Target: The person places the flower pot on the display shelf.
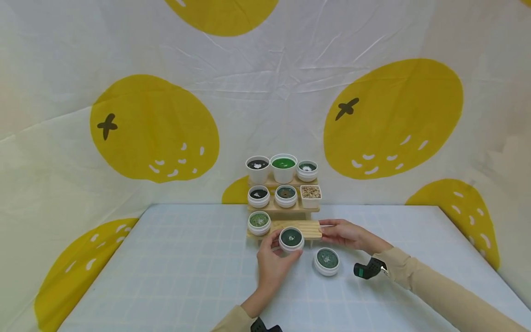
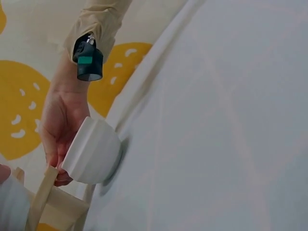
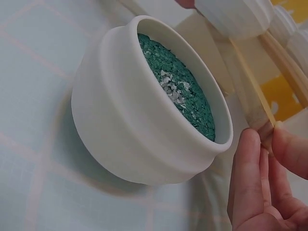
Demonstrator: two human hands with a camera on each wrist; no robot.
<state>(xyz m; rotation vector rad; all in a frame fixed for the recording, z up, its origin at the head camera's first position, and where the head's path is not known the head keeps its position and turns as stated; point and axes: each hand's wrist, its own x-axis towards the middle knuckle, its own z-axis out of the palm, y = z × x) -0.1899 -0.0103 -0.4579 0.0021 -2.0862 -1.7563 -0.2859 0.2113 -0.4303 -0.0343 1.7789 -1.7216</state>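
Observation:
My left hand (image 1: 271, 265) grips a small white pot (image 1: 291, 239) with dark green filling, thumb and fingers round its sides. The pot overlaps the front of the lowest step of a wooden tiered stand (image 1: 312, 229). At that step's right end, my right hand (image 1: 344, 234) pinches the wood between thumb and fingers; the right wrist view shows the fingertips (image 3: 249, 139) on its edge. Between the hands, nearer me, a second white pot (image 1: 327, 262) stands upright on the table, its green filling (image 3: 178, 89) topped with pale flakes. On the lowest step's left sits a pot with lighter green filling (image 1: 259, 221).
The middle step bears two round pots and a square one (image 1: 311, 198) with beige bits. Two taller cups (image 1: 284, 170) and a low pot (image 1: 307, 171) line the top step. A pale checked cloth (image 1: 186, 267) covers the table; a lemon-print sheet (image 1: 269, 92) hangs behind.

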